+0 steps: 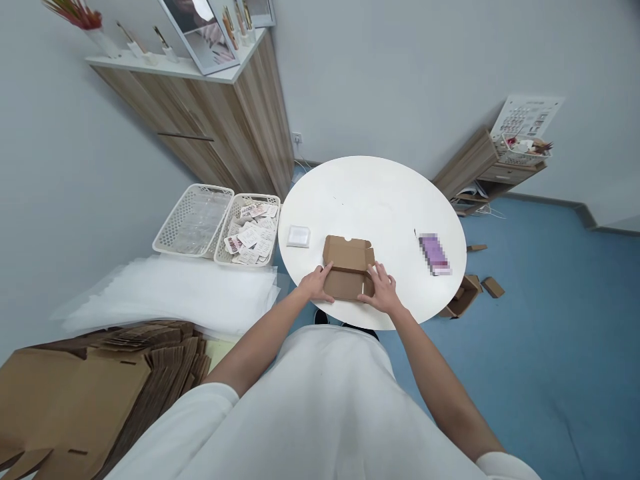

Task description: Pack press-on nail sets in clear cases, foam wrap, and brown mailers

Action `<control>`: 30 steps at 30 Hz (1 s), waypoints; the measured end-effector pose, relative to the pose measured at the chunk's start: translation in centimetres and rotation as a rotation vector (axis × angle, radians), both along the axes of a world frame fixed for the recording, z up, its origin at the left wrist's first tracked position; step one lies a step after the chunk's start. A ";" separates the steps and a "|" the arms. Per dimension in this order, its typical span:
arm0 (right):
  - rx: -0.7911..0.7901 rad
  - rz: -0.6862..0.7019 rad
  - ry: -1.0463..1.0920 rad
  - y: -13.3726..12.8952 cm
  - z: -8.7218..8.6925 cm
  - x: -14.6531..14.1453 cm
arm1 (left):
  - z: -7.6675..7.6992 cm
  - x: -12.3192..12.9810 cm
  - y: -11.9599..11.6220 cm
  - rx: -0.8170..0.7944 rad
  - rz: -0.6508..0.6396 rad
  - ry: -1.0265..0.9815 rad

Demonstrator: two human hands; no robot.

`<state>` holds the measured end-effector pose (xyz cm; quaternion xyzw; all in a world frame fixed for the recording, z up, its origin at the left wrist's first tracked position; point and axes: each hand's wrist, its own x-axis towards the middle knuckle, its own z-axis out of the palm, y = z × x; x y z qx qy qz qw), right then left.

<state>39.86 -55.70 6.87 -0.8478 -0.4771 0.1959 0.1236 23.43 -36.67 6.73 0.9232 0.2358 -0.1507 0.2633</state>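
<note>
A small brown cardboard box [345, 284] lies near the front edge of the round white table, its lid [349, 253] raised and tilted back. On the box's left side is my left hand [316, 283], thumb and fingers gripping around the wall. My right hand [383, 290] grips the right side the same way, its fingers over the side flap. Inside, the box looks bare, though the hands cover parts of both ends. A flat clear-and-white packet [299, 236] rests on the table to the left of the box.
Right on the table [380, 193] lies a blurred purple item [434, 253]. Left stand a basket of printed cards [250, 233], a basket of clear sleeves [197, 220], white sheets [175, 293] and flattened cardboard [75, 393]. An open carton [463, 298] is on the floor.
</note>
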 end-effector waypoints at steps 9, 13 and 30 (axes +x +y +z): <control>0.204 -0.761 0.733 -2.8 -1.0 -0.4 | 0.2 0.1 -0.4 -0.058 0.018 -0.009; 0.250 -0.721 0.786 -1.1 0.4 -0.9 | 0.5 0.4 -0.8 -0.061 0.050 0.003; -0.135 -0.551 0.221 1.3 -0.8 -0.2 | -0.4 -0.2 -2.7 -0.241 0.200 -0.171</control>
